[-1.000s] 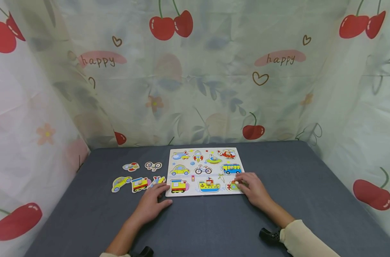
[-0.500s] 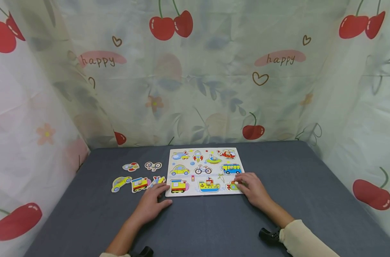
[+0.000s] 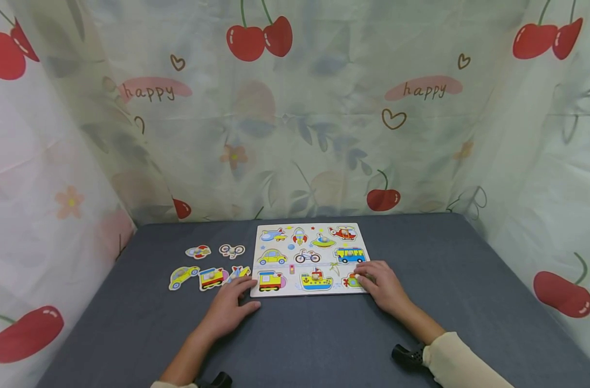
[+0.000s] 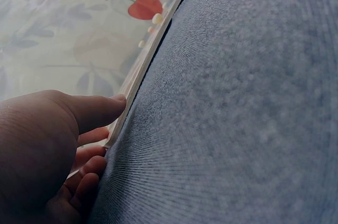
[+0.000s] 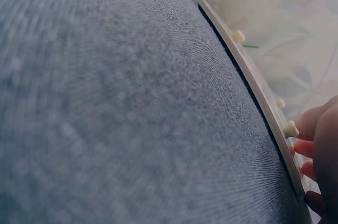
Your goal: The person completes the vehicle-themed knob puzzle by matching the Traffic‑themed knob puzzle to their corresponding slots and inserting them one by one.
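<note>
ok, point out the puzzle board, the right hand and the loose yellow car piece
puzzle board [image 3: 327, 257]: head view, bare white surface between the bicycle and the blue bus
right hand [image 3: 384, 282]: head view, back of the hand
loose yellow car piece [image 3: 183, 278]: head view, middle of the car's body

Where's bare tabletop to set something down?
Free: dark tabletop right of the puzzle board, past the right hand, toward the table's right edge. Also the near strip in front of the board, between both hands.
Crowded: just left of the board, with five loose pieces and the left hand.
</note>
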Tool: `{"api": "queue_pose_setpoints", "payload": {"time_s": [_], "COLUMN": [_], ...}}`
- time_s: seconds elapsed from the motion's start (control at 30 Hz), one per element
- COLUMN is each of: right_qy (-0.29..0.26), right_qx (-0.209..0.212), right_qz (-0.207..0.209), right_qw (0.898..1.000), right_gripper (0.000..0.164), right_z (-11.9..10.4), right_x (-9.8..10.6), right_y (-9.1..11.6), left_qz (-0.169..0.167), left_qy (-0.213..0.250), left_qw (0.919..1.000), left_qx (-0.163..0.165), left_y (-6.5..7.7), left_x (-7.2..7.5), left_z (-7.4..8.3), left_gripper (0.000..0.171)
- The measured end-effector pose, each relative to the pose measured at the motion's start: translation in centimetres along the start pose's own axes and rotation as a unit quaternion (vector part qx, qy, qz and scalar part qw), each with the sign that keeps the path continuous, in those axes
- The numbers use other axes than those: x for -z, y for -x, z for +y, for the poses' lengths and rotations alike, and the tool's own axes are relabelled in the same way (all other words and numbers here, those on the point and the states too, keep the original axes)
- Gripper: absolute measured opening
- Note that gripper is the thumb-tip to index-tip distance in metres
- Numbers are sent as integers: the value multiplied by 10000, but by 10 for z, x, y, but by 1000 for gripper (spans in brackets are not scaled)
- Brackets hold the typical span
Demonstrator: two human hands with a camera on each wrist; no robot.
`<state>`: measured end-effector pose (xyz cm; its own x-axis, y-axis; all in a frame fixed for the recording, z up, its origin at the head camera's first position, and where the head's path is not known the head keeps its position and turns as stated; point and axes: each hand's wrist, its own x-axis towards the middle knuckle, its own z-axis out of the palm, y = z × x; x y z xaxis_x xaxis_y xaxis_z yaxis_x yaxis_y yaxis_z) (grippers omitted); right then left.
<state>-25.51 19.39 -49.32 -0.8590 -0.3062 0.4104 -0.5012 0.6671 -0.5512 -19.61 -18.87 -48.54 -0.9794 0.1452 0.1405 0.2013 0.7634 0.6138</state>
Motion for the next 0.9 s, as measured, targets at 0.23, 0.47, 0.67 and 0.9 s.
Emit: {"api": "queue_pose_setpoints", "payload": {"time_s": [0.23, 0.47, 0.67, 0.9], "right_qy": [-121, -118, -158, -406], "right_qx": [-172, -480, -874, -1565], "right_qz": [186, 421, 548, 609], "right_qw": [9996, 9979, 9945, 9850], "right_gripper": [11, 8, 10, 20], "right_z": [-1, 2, 5, 11], "right_x": [0, 0, 0, 0], "right_y": [-2, -8, -14, -25], "left_qz": [6, -23, -7, -53], "left_qy": [19, -8, 13, -13], "left_qw": [10000, 10000, 10000, 10000], "left_qx": [43, 56, 43, 84], "left_y": [-1, -2, -1, 0], "left_x": [1, -1, 0, 0], "left_z": [1, 0, 1, 1], "left_gripper": [47, 47, 47, 48]}}
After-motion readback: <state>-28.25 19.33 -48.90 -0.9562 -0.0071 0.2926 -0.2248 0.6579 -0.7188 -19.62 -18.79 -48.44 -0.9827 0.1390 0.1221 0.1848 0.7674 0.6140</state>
